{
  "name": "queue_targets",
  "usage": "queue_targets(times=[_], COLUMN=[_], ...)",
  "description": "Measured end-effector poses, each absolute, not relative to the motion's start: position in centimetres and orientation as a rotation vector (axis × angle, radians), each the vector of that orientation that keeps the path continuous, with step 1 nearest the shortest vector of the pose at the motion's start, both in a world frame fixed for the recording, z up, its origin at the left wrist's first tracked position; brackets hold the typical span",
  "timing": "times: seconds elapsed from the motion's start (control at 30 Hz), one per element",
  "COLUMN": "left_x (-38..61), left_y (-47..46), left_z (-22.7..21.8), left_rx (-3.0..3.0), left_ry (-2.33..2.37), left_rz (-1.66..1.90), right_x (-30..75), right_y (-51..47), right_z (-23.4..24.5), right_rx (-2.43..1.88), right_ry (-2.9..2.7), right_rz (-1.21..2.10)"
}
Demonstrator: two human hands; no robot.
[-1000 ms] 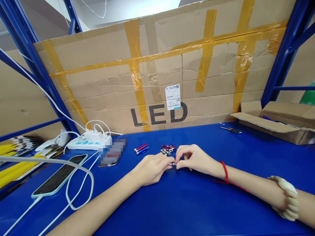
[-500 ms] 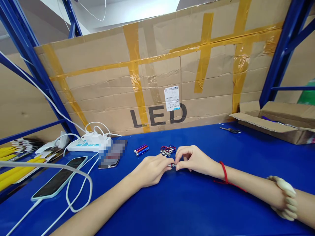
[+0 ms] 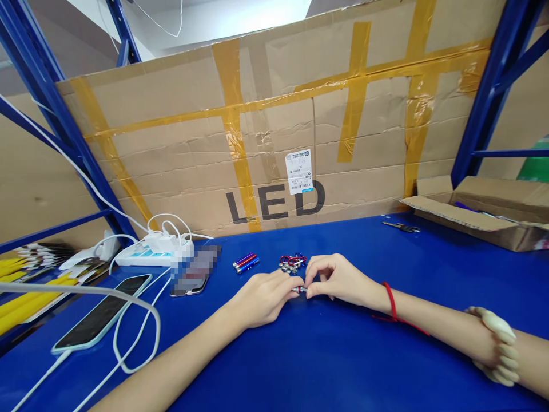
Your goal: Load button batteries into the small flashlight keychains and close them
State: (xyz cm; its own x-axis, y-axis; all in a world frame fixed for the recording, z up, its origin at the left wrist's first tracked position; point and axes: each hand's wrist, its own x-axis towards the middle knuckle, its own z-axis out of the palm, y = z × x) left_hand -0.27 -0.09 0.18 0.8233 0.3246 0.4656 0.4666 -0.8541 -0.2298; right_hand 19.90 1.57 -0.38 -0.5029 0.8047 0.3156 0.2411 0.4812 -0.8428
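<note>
At right, an open brown cardboard box (image 3: 521,240) holds a slender blue item (image 3: 463,206); at centre, left hand (image 3: 262,298) and right hand (image 3: 338,277) pinch a small silver metal cylinder (image 3: 299,289) between their fingertips.

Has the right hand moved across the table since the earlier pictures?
No, not noticeably. Judged against the keys lying on the blue table, the right hand keeps the same place; no direction of travel shows.

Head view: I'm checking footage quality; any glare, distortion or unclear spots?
Head view: glare streaks the amber tape; pixelation covers most of the phone by the power strip; the blue uprights splay outward, perhaps wide-angle distortion; the silvery part between left hand and right hand is too small for fine detail.
</note>
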Motion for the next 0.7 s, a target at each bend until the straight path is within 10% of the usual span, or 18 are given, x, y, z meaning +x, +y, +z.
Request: queue_targets(times=[0.7], left_x=[-0.35], left_y=[-0.01], left_z=[-0.02], left_rx=[-2.678], left_ry=[-0.659], left_rz=[-0.637], right_x=[19.99], right_y=[1.44], right_z=[-0.1], right_rx=[-0.993], right_ry=[-2.0], right_rz=[0.799])
